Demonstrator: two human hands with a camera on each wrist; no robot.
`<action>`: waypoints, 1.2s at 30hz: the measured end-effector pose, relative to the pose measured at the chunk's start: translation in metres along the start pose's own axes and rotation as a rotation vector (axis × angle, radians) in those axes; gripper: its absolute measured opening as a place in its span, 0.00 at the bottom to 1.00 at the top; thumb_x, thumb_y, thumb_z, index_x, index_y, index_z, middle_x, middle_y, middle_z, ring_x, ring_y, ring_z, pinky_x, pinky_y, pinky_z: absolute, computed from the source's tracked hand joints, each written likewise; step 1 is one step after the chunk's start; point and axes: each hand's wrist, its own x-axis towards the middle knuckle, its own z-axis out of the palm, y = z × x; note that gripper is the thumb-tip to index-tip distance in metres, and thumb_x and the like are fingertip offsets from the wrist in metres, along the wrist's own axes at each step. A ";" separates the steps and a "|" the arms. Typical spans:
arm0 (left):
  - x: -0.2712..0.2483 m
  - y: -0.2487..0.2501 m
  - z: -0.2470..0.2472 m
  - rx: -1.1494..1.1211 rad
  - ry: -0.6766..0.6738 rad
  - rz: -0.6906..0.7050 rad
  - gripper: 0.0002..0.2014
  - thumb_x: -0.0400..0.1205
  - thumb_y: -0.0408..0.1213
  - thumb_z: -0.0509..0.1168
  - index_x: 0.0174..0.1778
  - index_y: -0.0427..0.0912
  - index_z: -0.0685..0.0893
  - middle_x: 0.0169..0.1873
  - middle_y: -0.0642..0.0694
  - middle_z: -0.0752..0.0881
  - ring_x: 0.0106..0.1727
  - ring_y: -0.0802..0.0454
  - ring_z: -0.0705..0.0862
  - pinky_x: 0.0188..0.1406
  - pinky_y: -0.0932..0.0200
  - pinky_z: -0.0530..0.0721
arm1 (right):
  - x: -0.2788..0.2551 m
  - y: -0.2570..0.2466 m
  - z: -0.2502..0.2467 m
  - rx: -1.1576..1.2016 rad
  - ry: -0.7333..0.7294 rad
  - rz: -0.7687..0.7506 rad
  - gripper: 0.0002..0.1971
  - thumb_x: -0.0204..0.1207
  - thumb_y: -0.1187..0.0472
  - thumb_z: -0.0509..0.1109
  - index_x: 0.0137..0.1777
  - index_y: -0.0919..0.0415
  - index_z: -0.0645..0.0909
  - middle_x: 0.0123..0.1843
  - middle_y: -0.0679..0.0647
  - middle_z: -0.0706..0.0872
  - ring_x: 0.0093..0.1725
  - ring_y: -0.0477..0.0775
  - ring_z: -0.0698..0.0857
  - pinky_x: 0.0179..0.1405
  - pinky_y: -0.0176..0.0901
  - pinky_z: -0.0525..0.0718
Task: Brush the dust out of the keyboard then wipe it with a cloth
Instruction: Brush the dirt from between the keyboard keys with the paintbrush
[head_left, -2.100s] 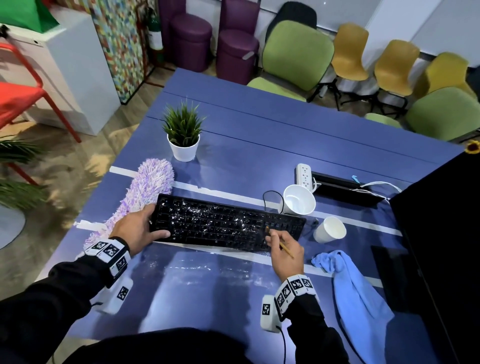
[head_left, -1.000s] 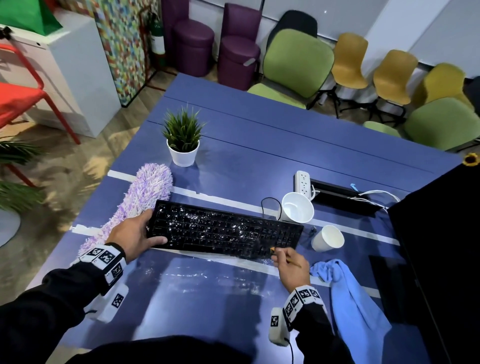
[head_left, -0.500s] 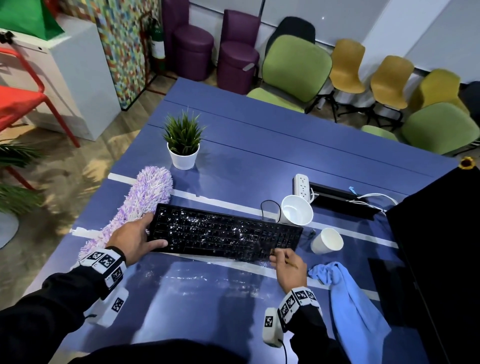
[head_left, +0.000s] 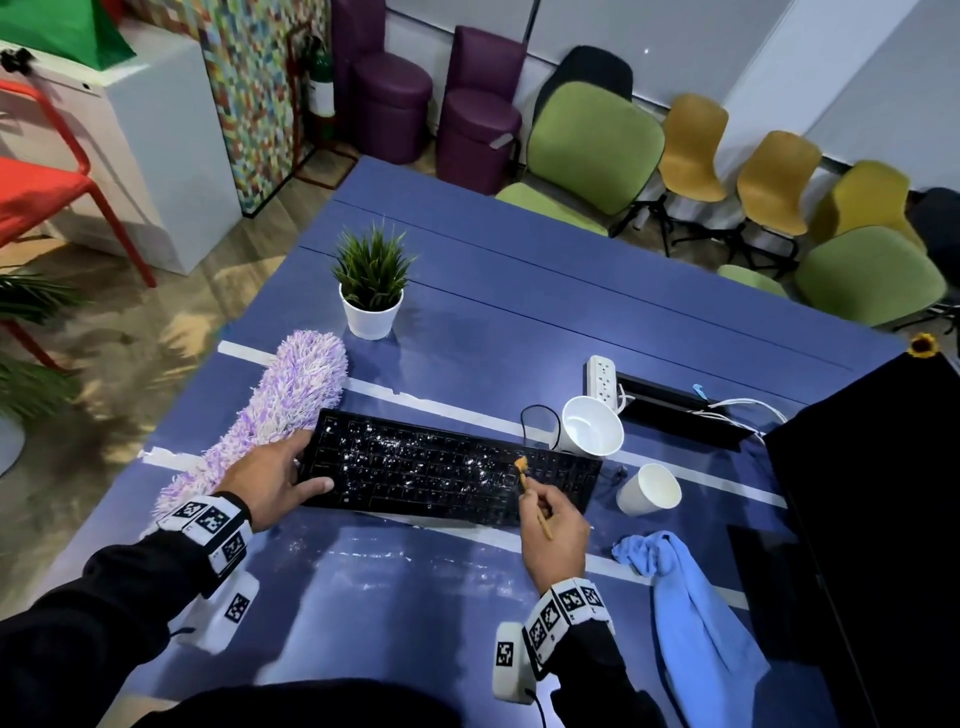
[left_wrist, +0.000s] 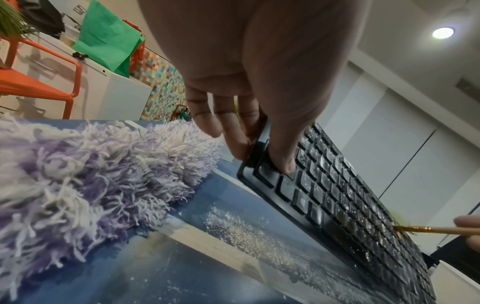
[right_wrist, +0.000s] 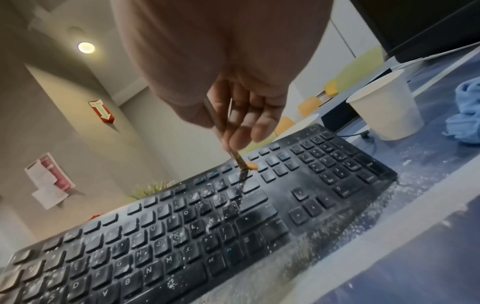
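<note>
A black keyboard (head_left: 447, 467) speckled with white dust lies on the blue table (head_left: 519, 312). My left hand (head_left: 280, 478) grips its left end, thumb on the keys (left_wrist: 283, 164) and fingers under the edge. My right hand (head_left: 550, 519) pinches a thin brush (head_left: 530, 488), whose orange bristles (right_wrist: 250, 165) touch the keys left of the number pad (right_wrist: 332, 162). A blue cloth (head_left: 691, 613) lies crumpled on the table right of my right hand. White dust (left_wrist: 246, 230) is scattered on the table in front of the keyboard.
A fluffy purple duster (head_left: 270, 410) lies beside the keyboard's left end. Two white paper cups (head_left: 592, 426) (head_left: 649, 488) lie near its right end, with a power strip (head_left: 600, 376) behind. A potted plant (head_left: 371, 291) stands farther back. A black monitor (head_left: 872, 519) fills the right side.
My right hand has moved the brush from the keyboard's front edge up onto the keys near the number pad. The left hand keeps its grip on the left end.
</note>
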 end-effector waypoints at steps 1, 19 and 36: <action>-0.001 0.001 0.001 0.001 0.005 -0.001 0.24 0.71 0.57 0.72 0.57 0.51 0.73 0.28 0.52 0.81 0.31 0.53 0.81 0.31 0.55 0.80 | -0.001 -0.002 0.000 -0.012 -0.034 -0.006 0.10 0.78 0.61 0.66 0.50 0.48 0.88 0.32 0.51 0.89 0.32 0.45 0.84 0.42 0.43 0.85; -0.009 0.002 0.003 -0.026 0.014 -0.011 0.24 0.73 0.56 0.71 0.60 0.50 0.75 0.33 0.49 0.84 0.34 0.52 0.81 0.35 0.53 0.81 | -0.003 -0.020 -0.016 -0.093 -0.033 0.099 0.10 0.78 0.62 0.67 0.50 0.55 0.90 0.30 0.42 0.87 0.27 0.38 0.80 0.25 0.20 0.74; -0.009 0.002 0.003 -0.009 -0.009 0.032 0.26 0.73 0.58 0.70 0.62 0.52 0.73 0.35 0.52 0.83 0.37 0.48 0.82 0.36 0.57 0.78 | -0.032 -0.043 0.021 0.053 0.003 0.121 0.11 0.76 0.67 0.68 0.49 0.53 0.89 0.25 0.34 0.87 0.24 0.34 0.81 0.26 0.20 0.76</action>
